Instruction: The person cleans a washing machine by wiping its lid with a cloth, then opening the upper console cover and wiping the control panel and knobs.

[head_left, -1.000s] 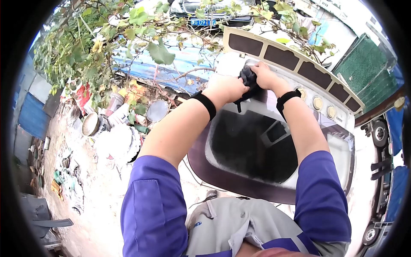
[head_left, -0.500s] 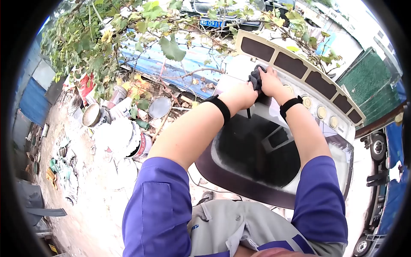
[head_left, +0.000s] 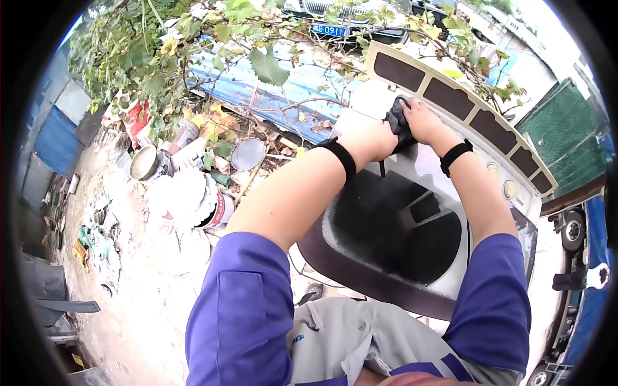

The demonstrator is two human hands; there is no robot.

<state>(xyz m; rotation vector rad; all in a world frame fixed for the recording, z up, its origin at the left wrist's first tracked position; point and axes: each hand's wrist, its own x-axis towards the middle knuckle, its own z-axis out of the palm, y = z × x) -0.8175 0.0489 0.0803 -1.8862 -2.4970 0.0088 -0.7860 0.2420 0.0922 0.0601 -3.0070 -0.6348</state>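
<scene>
A dark crumpled cloth (head_left: 402, 126) is bunched between my two hands, above the far left part of a washing machine (head_left: 380, 286) with a dark see-through lid. My left hand (head_left: 376, 138) grips the cloth from the left, its fingers curled in. On the other side my right hand (head_left: 423, 120) pinches the cloth's upper edge. A thin dark strip hangs below the cloth over the lid. Round knobs (head_left: 510, 188) show on the machine's panel, partly behind my right forearm.
Leafy vines (head_left: 267, 65) hang beyond the machine, with a parked car (head_left: 360, 20) behind them. At left on the ground lie a bowl (head_left: 143, 162), a round lid (head_left: 248, 154), a bucket (head_left: 222, 209) and scattered rubbish. Truck wheels (head_left: 573, 230) stand at the right.
The view has shifted, so the machine's left side and the bucket show more. Both hands have stayed on the cloth, and my right forearm now covers more of the knobs.
</scene>
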